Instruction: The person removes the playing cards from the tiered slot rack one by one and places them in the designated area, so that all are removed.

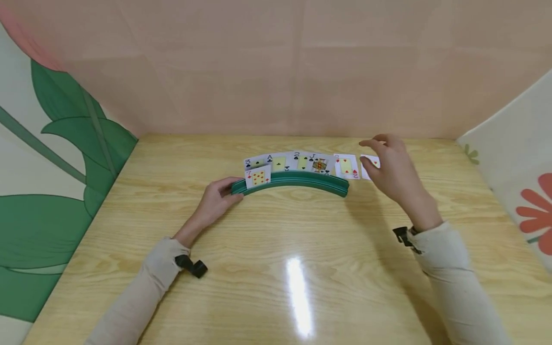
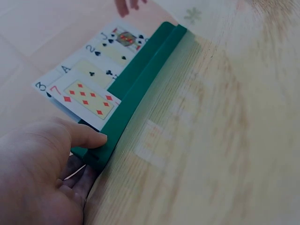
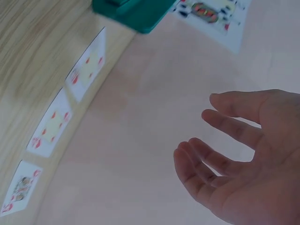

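A curved green card holder [image 1: 297,178] lies on the table, its left end gripped by my left hand [image 1: 214,199] with the thumb on top and fingers beneath. In its back slot stand several black-suit cards, among them an ace [image 2: 89,71], a 2 and a jack [image 1: 320,165]. The seven of diamonds [image 1: 258,177] stands in front at the left end. My right hand [image 1: 394,172] hovers at the right, fingers loosely bent and holding nothing. Below it in the head view, it partly covers a red-suit card [image 1: 372,160].
Three cards lie flat in a row in the right wrist view: two red number cards [image 3: 88,68] [image 3: 50,125] and a face card [image 3: 21,188]. A pink cloth wall [image 1: 293,72] rises behind the wooden table [image 1: 241,268]. Printed panels stand left and right.
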### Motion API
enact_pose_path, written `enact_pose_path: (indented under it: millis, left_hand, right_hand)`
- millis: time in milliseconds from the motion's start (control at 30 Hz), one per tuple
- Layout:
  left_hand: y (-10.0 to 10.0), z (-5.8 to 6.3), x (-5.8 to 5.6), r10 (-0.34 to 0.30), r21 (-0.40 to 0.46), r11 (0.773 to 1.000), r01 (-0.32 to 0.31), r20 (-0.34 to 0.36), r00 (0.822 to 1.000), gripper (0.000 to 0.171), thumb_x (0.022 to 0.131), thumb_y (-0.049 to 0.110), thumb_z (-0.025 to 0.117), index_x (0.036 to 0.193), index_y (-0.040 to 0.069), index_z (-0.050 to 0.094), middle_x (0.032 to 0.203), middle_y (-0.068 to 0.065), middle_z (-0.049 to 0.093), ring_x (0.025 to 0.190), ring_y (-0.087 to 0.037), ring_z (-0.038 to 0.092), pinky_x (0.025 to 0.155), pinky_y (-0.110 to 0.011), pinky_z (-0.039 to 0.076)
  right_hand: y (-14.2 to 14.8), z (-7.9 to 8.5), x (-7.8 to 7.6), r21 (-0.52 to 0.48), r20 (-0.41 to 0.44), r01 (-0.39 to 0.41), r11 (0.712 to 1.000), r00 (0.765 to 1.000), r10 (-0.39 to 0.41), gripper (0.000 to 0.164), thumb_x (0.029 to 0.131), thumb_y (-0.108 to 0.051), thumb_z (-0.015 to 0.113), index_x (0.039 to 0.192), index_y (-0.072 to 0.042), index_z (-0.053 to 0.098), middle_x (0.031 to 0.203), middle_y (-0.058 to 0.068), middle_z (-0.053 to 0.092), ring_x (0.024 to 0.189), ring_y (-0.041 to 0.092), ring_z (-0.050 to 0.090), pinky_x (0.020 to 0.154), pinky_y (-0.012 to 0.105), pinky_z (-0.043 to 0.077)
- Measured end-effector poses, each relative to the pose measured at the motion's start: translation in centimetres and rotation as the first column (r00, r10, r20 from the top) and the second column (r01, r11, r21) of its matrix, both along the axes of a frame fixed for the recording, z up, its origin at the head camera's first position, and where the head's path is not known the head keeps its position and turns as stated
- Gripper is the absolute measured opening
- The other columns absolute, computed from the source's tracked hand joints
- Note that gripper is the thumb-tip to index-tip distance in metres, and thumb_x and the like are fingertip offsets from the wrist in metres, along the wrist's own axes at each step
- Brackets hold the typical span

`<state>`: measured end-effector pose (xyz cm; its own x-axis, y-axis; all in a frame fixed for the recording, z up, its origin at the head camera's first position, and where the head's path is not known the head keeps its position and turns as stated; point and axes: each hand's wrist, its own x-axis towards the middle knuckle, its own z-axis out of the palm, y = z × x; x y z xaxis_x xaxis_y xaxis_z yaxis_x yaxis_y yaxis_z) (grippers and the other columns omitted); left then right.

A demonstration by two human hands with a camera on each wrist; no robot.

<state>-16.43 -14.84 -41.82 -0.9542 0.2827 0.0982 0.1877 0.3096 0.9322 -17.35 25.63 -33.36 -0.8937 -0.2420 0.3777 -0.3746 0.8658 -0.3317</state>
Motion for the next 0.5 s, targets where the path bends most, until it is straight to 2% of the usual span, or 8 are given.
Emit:
enact_pose_path:
  millis: [500]
  left_hand:
    - [0.1,-0.3,-0.3,-0.005,0.011,1.000,0.005,-0.008,1.000,0.038,0.090,-0.006,0.067,0.128,-0.007,0.061,0.130,-0.024,0.060,0.118,-0.033,0.059,0.100,-0.045,0.049]
  right_hand:
    - [-4.3,1.1,1.1,-0.004,-0.121,-0.108,0.994,0.987,0.106,0.029,0.092,-0.004,0.066,0.121,0.001,0.066,0.120,0.023,0.057,0.115,0.043,0.047,0.087,0.055,0.043]
